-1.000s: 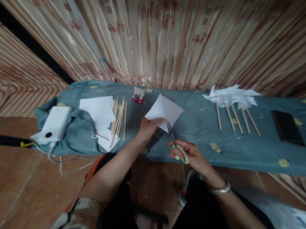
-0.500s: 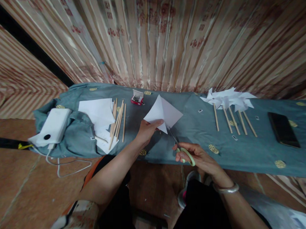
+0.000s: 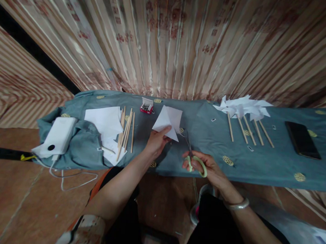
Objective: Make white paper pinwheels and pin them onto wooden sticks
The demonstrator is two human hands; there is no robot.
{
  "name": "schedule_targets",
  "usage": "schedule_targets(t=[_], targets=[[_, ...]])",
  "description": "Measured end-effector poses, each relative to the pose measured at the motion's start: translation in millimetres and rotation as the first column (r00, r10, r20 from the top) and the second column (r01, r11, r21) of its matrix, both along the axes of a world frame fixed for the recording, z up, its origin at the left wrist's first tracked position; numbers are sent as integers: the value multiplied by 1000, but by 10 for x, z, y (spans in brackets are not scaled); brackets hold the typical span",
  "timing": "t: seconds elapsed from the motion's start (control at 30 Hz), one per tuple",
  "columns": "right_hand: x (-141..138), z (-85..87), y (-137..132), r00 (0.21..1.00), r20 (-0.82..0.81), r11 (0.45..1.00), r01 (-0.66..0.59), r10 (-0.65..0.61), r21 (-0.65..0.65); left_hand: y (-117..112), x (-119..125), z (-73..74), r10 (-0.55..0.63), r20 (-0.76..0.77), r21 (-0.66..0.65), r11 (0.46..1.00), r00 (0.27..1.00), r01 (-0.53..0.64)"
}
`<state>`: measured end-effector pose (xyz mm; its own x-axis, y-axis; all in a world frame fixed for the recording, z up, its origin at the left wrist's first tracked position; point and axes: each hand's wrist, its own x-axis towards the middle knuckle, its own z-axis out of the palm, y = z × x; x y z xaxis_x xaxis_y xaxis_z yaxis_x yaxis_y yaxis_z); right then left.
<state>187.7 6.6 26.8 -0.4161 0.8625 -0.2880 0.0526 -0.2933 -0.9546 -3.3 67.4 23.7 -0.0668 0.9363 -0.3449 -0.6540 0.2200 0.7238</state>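
My left hand (image 3: 156, 142) pinches a creased white sheet of paper (image 3: 167, 118) above the cloth, thumb on top. A slit seems to part the paper near its lower right corner. In my right hand (image 3: 204, 164) is a pair of scissors (image 3: 190, 155) with light green handles, my fingers through the loops. The blades are spread and point up and away from me, just right of the paper and apart from it. Beyond my left hand stands a small open red box (image 3: 146, 106) with small metal pieces inside.
Loose wooden sticks (image 3: 126, 130) and white paper sheets (image 3: 104, 118) lie to the left, near a white power bank (image 3: 58, 136) with a cable. At right are several paper pinwheels (image 3: 244, 106) on sticks and a black phone (image 3: 302, 139). A grey-green cloth (image 3: 201, 128) covers the table.
The scissors have come away from the paper and their blades have opened. My left hand has turned the paper slightly, and its right corner now sits farther left.
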Motion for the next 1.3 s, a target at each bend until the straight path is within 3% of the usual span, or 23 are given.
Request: schedule_targets(t=[0.07, 0.17, 0.27, 0.47, 0.7, 1.0, 1.17, 1.3], targets=[[-66, -51, 16, 986, -17, 986, 165, -165, 18, 0, 14, -17, 4, 22, -14, 1000, 1000, -3], [-169, -113, 82, 918, -34, 917, 396, -394, 51, -32, 74, -45, -15, 36, -35, 999, 999, 16], [-244, -144, 166, 876, -53, 872, 483, -480, 81, -95, 156, -60, -61, 53, -43, 997, 997, 63], [-283, -172, 250, 882, -50, 878, 472, -469, 86, -189, 235, -44, -131, 44, -74, 988, 990, 134], [-206, -112, 294, 871, -115, 875, 483, -477, 27, -180, 148, -69, -198, 29, -67, 978, 980, 200], [-227, -158, 265, 882, -130, 889, 457, -453, 0, -209, 200, -43, -180, 14, -33, 983, 984, 180], [-244, -149, 248, 900, -97, 903, 429, -424, 30, -214, 233, -37, -116, -67, 8, 993, 991, 117], [-104, -105, 292, 900, -74, 893, 436, -430, 115, -156, 160, -82, -67, -269, 82, 992, 961, 92]])
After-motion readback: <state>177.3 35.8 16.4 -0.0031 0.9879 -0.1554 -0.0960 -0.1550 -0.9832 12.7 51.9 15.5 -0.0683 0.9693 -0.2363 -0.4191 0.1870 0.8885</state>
